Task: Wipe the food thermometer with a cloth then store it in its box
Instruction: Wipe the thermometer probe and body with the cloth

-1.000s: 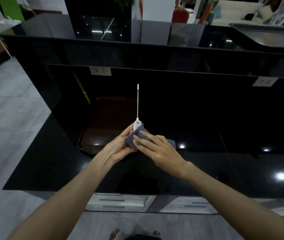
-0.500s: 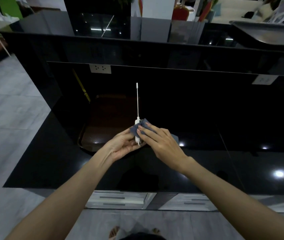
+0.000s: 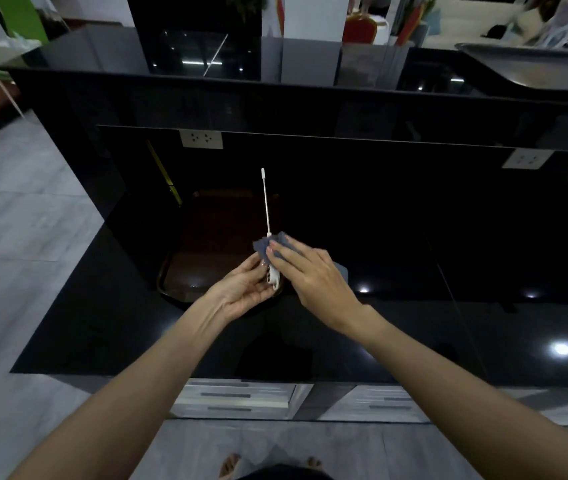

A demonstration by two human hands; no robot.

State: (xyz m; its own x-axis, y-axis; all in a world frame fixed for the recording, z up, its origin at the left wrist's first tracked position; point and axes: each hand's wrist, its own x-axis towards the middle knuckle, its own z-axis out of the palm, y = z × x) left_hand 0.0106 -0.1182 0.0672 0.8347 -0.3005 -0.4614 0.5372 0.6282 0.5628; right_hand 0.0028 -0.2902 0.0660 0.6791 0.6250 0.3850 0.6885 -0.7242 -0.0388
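The thermometer [image 3: 266,216] was held above a black counter [image 3: 414,258], its white probe pointing away from the person and its handle lying in the left hand [image 3: 241,292]. That hand was cupped palm-up, with fingers curled loosely around the handle; the handle's lower end, with a dark mark, was seen just beyond the fingertips. A grey cloth [image 3: 268,245] was pressed against the top of the handle, where the probe begins, by the right hand [image 3: 313,275], whose fingers were laid flat over the cloth and closed on it. Part of the cloth was seen beyond the right hand's far side. A dark brown tray [image 3: 185,271] lay on the counter below and left of the hands. A wall socket [image 3: 201,139] was set in the panel behind. No box could be made out.
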